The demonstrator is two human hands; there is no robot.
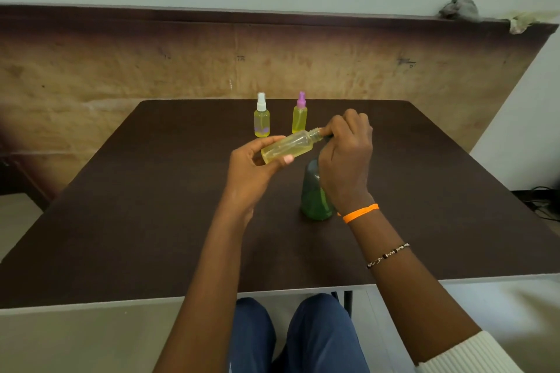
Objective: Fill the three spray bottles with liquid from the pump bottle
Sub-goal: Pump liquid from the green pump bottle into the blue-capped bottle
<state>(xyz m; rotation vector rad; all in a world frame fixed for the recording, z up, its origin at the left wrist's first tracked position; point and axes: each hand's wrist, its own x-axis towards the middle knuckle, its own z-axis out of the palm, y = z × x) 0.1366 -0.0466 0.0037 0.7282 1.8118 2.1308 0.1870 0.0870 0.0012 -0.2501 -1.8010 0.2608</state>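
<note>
The third spray bottle (287, 147), uncapped and tilted almost on its side, lies in the left hand (253, 171), whose thumb pinches it from the near side while the curled fingers support it from behind; its threaded neck points toward the right hand (345, 157). It is clear plastic with a shallow layer of pale yellow liquid along its lower side, so it looks only partly filled. The right hand's fingers are curled and pressed down over the head of the green pump bottle (315, 194), which stands just under that palm, and the nozzle seems to meet the open neck right beside the fingertips; the nozzle itself is mostly hidden. Beyond the left fingers, well apart from both hands, stand the bottle with the white sprayer (261, 120) and the bottle with the purple sprayer (299, 116), both upright, capped and yellow nearly to the shoulder. Judging by that, two of three are done; the last needs more pumping and its sprayer, not visible here, screwed back on. Everything rests on the dark brown table (151, 221).
</note>
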